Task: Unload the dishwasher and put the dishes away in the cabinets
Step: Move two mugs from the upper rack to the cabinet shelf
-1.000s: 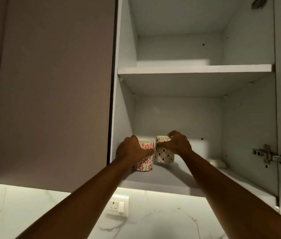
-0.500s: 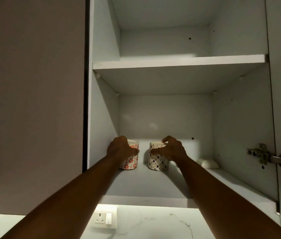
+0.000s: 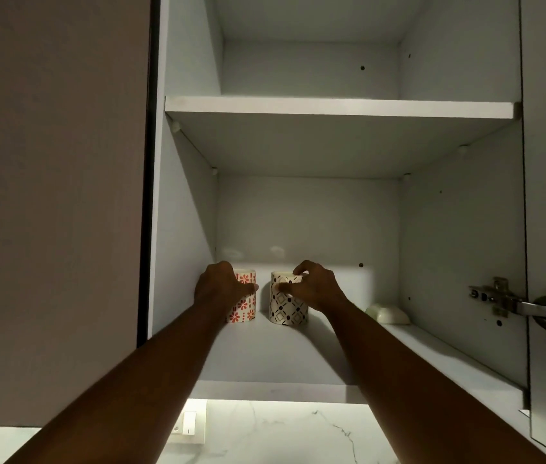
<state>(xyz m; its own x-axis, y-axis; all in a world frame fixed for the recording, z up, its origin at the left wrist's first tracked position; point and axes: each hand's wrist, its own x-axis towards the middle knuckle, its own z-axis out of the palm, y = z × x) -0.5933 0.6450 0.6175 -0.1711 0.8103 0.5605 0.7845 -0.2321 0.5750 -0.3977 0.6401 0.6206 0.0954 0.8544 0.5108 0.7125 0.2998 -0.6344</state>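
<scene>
I'm looking up into the open cabinet (image 3: 459,229), top shelf (image 3: 338,107) bare. On the bottom shelf (image 3: 281,356) both mugs stand upright, near each other but apart. My left hand (image 3: 219,284) wraps the red mug (image 3: 245,308); my right hand (image 3: 315,289) pinches the black mug (image 3: 286,311) at its rim. A small bowl (image 3: 387,313) sits right. I judge these two delivered, grips unreleased; the dishwasher is out of view, so what's left I can't tell.

Lower shelf (image 3: 275,360): two cups (image 3: 287,308) far left, small bowl (image 3: 387,313) far right; bare gap between, near half open. Upper shelf (image 3: 338,108) bare.
</scene>
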